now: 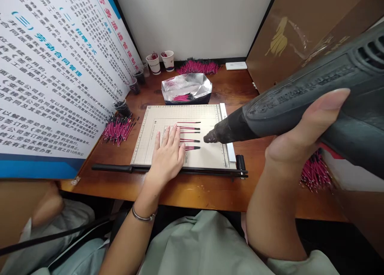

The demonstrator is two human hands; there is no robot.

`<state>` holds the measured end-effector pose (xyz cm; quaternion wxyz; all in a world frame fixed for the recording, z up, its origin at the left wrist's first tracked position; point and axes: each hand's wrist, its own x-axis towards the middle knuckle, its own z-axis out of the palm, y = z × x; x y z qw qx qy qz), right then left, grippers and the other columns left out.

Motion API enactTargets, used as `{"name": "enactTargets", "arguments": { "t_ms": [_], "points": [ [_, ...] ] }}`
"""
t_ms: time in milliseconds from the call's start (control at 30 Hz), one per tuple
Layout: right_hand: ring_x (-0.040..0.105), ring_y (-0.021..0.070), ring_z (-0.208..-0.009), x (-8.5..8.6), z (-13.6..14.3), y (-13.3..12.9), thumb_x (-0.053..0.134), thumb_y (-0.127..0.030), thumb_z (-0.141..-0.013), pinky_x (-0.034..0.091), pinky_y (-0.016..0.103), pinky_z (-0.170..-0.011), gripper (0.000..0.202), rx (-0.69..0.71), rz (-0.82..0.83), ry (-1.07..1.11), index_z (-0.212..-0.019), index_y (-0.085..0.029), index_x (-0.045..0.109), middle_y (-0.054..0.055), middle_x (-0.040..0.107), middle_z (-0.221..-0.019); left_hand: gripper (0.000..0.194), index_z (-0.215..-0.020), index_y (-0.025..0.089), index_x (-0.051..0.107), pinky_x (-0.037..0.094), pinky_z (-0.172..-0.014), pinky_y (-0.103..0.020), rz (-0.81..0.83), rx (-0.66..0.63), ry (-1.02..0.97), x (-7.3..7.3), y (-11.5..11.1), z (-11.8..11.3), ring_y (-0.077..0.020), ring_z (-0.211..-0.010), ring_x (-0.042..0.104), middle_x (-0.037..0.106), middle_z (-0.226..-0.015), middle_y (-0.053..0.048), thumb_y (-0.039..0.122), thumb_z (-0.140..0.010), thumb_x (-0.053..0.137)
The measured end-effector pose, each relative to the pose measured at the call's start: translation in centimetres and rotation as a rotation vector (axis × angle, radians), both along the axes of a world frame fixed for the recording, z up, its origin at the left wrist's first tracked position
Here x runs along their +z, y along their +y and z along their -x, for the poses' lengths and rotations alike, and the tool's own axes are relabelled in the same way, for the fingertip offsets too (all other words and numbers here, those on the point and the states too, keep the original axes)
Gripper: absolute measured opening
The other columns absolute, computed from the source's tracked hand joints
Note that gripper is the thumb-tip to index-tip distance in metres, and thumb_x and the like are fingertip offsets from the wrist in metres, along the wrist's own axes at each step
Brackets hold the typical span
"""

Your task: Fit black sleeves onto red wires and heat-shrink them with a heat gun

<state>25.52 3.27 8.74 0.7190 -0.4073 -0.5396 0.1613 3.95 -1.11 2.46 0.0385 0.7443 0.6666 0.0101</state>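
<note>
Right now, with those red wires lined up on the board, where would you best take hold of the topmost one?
Take the topmost red wire at its black right tip, coming from above. It lies flat on the cutting board, pointing left to right, so only a fingertip pinch across it fits. The left hand covers the wires' left ends; the heat gun in the right hand crowds the lower right.

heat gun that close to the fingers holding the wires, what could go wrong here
1. The heat gun nozzle points at the black tips of the red wires, close to the left hand pressing them down; the fingertips could get burned.
2. The wires lie on a paper trimmer board; lingering heat might scorch or warp its surface.
3. The right hand grips the gun near its body, which may grow hot.
</note>
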Motion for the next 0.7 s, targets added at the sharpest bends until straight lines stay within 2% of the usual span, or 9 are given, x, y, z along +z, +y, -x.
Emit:
{"name": "enactTargets", "arguments": {
  "t_ms": [100, 200, 267, 367, 467, 600, 700],
  "points": [
    [0.01, 0.0241, -0.161, 0.0, 0.0, 0.0, 0.016, -0.045, -0.103, 0.034, 0.043, -0.126, 0.055, 0.037, 0.01, 0.048, -0.144, -0.044, 0.052, -0.018, 0.041, -0.158, 0.061, -0.161, 0.006, 0.028, 0.016, -0.131, -0.06, -0.029, 0.007, 0.0, -0.1, -1.0, 0.2, -0.0302, -0.159, 0.022, 0.024, -0.169, -0.008, 0.03, -0.105, 0.024],
    [0.004, 0.0224, -0.162, 0.0, 0.0, 0.2, 0.034, -0.04, -0.101, 0.018, 0.039, -0.134, 0.045, -0.072, -0.094, 0.026, -0.137, -0.034, 0.061, -0.016, 0.039, -0.161, 0.06, -0.16, 0.007, 0.033, 0.02, -0.129, -0.061, -0.113, -0.009, -0.007, -0.6, -2.2, 0.2, -0.0314, -0.157, 0.028, 0.031, -0.166, -0.009, 0.035, -0.107, 0.023],
    [0.002, 0.0215, -0.162, -0.1, 0.1, 0.2, 0.04, -0.04, -0.101, 0.014, 0.038, -0.135, 0.042, -0.113, -0.094, 0.013, -0.133, -0.03, 0.064, -0.014, 0.039, -0.162, 0.06, -0.159, 0.008, 0.036, 0.023, -0.128, -0.062, -0.159, -0.037, -0.005, -1.0, -3.0, 0.2, -0.0319, -0.156, 0.031, 0.035, -0.165, -0.008, 0.036, -0.108, 0.022],
    [0.009, 0.0192, -0.162, -0.1, 0.3, 0.2, 0.044, -0.039, -0.102, 0.015, 0.036, -0.135, 0.039, -0.142, -0.043, 0.017, -0.134, -0.03, 0.063, -0.013, 0.041, -0.162, 0.058, -0.157, 0.01, 0.04, 0.027, -0.127, -0.058, -0.191, -0.079, -0.002, -1.6, -3.9, 0.0, -0.031, -0.153, 0.037, 0.039, -0.163, -0.007, 0.037, -0.109, 0.022],
    [0.014, 0.0176, -0.161, 0.1, 0.8, 0.0, 0.045, -0.03, -0.103, 0.017, 0.033, -0.135, 0.038, -0.156, -0.022, 0.163, -0.135, -0.03, 0.064, -0.011, 0.046, -0.16, 0.057, -0.156, 0.013, 0.043, 0.025, -0.128, -0.055, -0.207, -0.114, -0.006, -2.0, -4.6, 0.1, -0.0296, -0.152, 0.04, 0.041, -0.162, -0.006, 0.037, -0.109, 0.024],
    [0.01, 0.0185, -0.161, 0.4, 1.2, 0.0, 0.036, -0.026, -0.104, 0.023, 0.039, -0.135, 0.041, -0.114, -0.032, 0.261, -0.127, -0.035, 0.069, -0.017, 0.043, -0.16, 0.057, -0.156, 0.014, 0.044, 0.023, -0.129, -0.055, -0.209, -0.128, -0.016, -2.1, -4.7, 0.4, -0.0296, -0.152, 0.039, 0.042, -0.162, -0.005, 0.038, -0.109, 0.022],
    [0.007, 0.0184, -0.162, 0.3, 1.3, 0.1, 0.049, -0.031, -0.1, 0.021, 0.038, -0.134, 0.032, -0.14, -0.033, 0.206, -0.123, -0.033, 0.071, -0.018, 0.044, -0.158, 0.059, -0.158, 0.012, 0.041, 0.022, -0.129, -0.058, -0.181, -0.089, -0.037, -1.9, -3.6, 0.5, -0.0302, -0.154, 0.036, 0.039, -0.163, -0.008, 0.039, -0.109, 0.023]
  ]
}}
